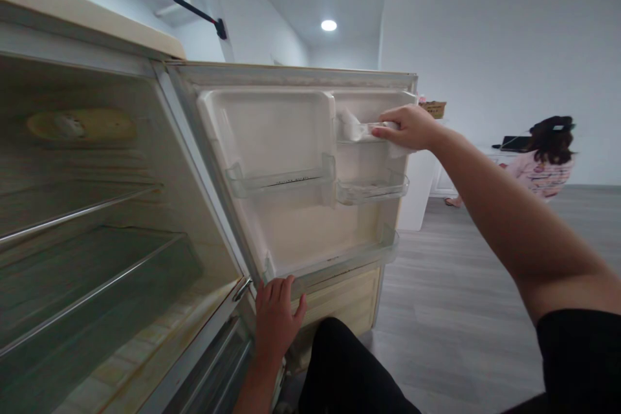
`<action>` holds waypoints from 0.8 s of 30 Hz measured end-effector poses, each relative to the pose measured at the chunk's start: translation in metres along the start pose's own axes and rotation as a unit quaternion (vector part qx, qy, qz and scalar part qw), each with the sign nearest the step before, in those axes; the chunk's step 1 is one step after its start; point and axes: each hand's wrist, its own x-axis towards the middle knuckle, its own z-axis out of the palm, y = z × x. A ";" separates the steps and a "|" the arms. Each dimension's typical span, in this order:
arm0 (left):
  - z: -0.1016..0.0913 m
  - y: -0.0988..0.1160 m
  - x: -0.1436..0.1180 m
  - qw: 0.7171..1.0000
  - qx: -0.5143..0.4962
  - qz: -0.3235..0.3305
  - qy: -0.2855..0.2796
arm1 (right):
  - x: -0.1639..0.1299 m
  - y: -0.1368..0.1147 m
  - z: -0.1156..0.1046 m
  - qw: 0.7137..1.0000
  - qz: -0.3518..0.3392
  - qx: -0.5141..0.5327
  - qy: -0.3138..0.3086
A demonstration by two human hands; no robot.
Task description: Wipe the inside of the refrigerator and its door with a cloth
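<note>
White cloth (352,127) is gripped in the closed right hand (408,127), far right on the fridge door (272,132). The half-open, empty left hand (278,314) is at its near left.

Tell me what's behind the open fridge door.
Past its outer edge, a brown container and part of a white panel show. The fridge door covers anything else directly behind it. The right hand, holding white cloth, is in front.
</note>
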 end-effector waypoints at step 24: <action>-0.013 -0.010 -0.009 1.000 -0.024 0.006 0.012 | -0.043 -0.067 0.009 0.973 -0.087 -0.035 0.210</action>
